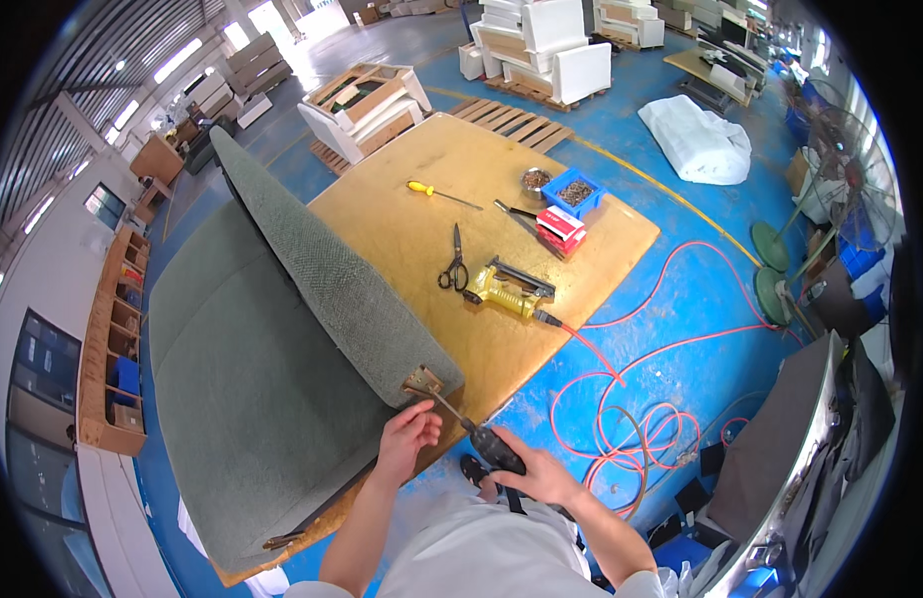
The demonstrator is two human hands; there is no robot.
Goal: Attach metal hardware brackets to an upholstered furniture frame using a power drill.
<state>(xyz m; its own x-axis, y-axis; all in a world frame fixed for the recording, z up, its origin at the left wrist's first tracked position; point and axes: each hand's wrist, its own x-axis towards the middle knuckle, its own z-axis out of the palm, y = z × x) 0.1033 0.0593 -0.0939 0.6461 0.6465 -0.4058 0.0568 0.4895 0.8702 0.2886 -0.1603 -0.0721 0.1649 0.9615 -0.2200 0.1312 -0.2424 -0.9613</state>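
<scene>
A grey-green upholstered piece (252, 369) covers the left of the table, with a long padded panel (332, 279) standing up from it. At the panel's near end a small metal bracket (422, 381) shows in the fabric. My right hand (539, 472) is wrapped round a black-handled screwdriver (496, 448), whose long shaft reaches to the bracket. Just below the bracket, beside the shaft, my left hand (409, 439) has loosely bent fingers, apart, with nothing visible in them.
On the yellow-brown table (382, 209) lie scissors (454, 261), a yellow nail gun (511, 289), a yellow-handled screwdriver (436, 192), a red-white box (561, 229) and a blue bin (575, 191) of small fasteners. A red air hose (581, 374) coils across the floor. Stand fans (845, 179) are at right.
</scene>
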